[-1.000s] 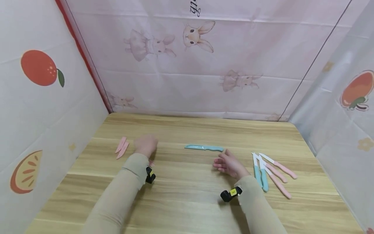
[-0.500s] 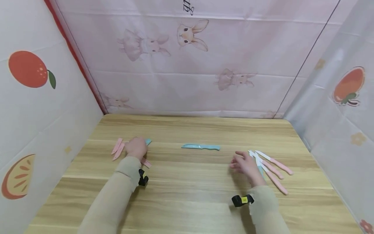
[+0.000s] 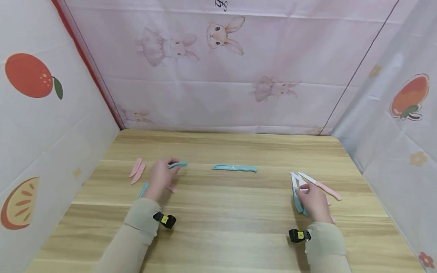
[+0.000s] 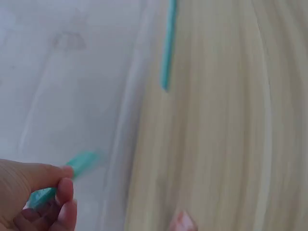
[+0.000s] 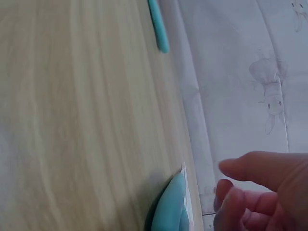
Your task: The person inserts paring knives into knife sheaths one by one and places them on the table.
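My left hand [image 3: 160, 177] pinches a teal blade sheath [image 3: 179, 164] between thumb and fingers, raised over the left of the table. In the left wrist view the same sheath [image 4: 83, 163] sticks out past the fingertips. On the right, my right hand [image 3: 315, 200] reaches over a fan of knives with white blades. Its thumb and fingers are bent but apart in the right wrist view, near a teal knife handle [image 5: 168, 204]. Teal knives [image 3: 296, 197] lie beside the fingers, and a pink knife [image 3: 329, 190] lies beyond; the hand hides parts of the others.
A sheathed teal knife [image 3: 235, 168] lies between the hands on the wooden table [image 3: 225, 227]. Two pink sheaths [image 3: 138, 174] lie at the far left. Another teal sheath [image 3: 143, 189] and a pink one [image 3: 172, 188] are partly behind the left hand. Printed cloth [image 3: 273, 113] hangs around the table.
My left hand has picked up a teal sheath from the table, uncovering another teal one. My right hand has moved right, from beside the sheathed knife to over the knives.
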A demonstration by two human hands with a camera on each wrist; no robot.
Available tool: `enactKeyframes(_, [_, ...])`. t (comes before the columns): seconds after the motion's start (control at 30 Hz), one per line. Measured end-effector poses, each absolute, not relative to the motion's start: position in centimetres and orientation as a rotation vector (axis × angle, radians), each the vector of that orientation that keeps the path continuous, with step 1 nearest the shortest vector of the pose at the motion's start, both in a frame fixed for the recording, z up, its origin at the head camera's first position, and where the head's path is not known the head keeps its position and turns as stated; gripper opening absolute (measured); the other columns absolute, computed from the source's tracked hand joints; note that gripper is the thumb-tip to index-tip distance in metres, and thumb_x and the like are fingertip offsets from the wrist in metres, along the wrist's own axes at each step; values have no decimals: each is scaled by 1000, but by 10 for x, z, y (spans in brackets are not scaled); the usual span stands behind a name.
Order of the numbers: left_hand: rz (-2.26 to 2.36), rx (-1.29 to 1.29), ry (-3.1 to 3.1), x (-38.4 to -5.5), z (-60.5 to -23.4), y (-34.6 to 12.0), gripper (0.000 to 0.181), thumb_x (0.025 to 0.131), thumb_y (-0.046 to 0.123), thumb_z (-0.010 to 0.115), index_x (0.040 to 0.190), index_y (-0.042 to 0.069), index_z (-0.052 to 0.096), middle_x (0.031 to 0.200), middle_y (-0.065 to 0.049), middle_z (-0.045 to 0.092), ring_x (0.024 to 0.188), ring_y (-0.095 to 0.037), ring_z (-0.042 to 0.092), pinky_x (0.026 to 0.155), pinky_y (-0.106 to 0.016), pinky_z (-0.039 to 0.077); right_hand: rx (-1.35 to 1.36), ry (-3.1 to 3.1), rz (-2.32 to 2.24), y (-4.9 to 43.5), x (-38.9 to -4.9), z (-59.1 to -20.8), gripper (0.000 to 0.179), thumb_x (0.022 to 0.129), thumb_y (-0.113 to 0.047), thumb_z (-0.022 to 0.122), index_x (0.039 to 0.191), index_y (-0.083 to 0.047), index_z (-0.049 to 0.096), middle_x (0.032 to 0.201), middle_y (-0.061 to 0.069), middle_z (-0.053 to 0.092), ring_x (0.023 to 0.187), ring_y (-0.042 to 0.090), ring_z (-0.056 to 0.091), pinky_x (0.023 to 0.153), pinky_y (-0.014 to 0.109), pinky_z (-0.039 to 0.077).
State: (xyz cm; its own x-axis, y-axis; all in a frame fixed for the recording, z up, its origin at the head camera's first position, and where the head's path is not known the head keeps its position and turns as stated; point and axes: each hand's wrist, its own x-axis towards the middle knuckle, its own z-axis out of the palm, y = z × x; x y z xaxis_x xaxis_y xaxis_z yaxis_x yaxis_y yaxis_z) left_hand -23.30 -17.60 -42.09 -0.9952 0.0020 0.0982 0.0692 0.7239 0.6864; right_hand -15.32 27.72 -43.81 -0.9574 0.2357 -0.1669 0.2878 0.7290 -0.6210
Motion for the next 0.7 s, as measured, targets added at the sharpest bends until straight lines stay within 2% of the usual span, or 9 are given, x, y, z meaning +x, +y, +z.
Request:
enactKeyframes(0.1, [-1412,-52,-2787,-221,-418,-172,16,89,16,65,102,7,66,94,-10,66,84,-26,62,66,-38,54,405,2829,-894,278,-152,-439,37,89,-24,59,107,8,55,96,22,61,83,30,56,71,43,45])
enactKeyframes(0.23, [-1836,-1,-2722,-208,-415,-169,20,91,16,62,108,7,65,94,-8,70,86,-28,64,53,-32,51,397,2784,-779,279,-152,-440,36,88,-27,61,103,6,57,95,17,61,81,27,53,70,41,44])
enactKeyframes(0.37, [-2159,-52,-2606,-197,-415,-164,28,94,13,57,118,-1,59,103,-12,69,93,-22,65,66,-23,54,403,2783,-732,279,-151,-439,33,86,-30,63,95,1,59,85,10,59,73,24,51,61,36,42])
enactKeyframes(0.47, [-2309,-56,-2530,-188,-418,-158,32,93,13,58,120,-5,57,106,-14,67,97,-18,64,83,-28,52,377,2801,-698,278,-148,-438,30,83,-32,65,84,-2,58,74,6,54,67,22,48,55,34,39])
enactKeyframes(0.5, [-2335,-39,-2514,-186,-419,-155,32,93,15,58,119,-5,58,106,-14,67,97,-17,65,84,-30,51,361,2805,-686,277,-147,-437,30,82,-32,65,82,-3,58,74,6,54,67,22,49,55,34,39])
enactKeyframes(0.6, [-2377,40,-2477,-180,-427,-148,30,93,18,58,114,-4,61,102,-12,68,94,-15,66,82,-29,52,338,2780,-653,276,-145,-437,31,82,-34,65,78,-4,57,72,5,53,69,22,49,60,39,42])
enactKeyframes(0.7, [-2402,40,-2453,-175,-433,-141,32,94,16,57,114,-9,58,100,-11,68,89,-15,67,80,-30,54,323,2724,-625,275,-143,-437,29,83,-35,64,76,-7,57,71,3,53,68,21,48,63,43,42])
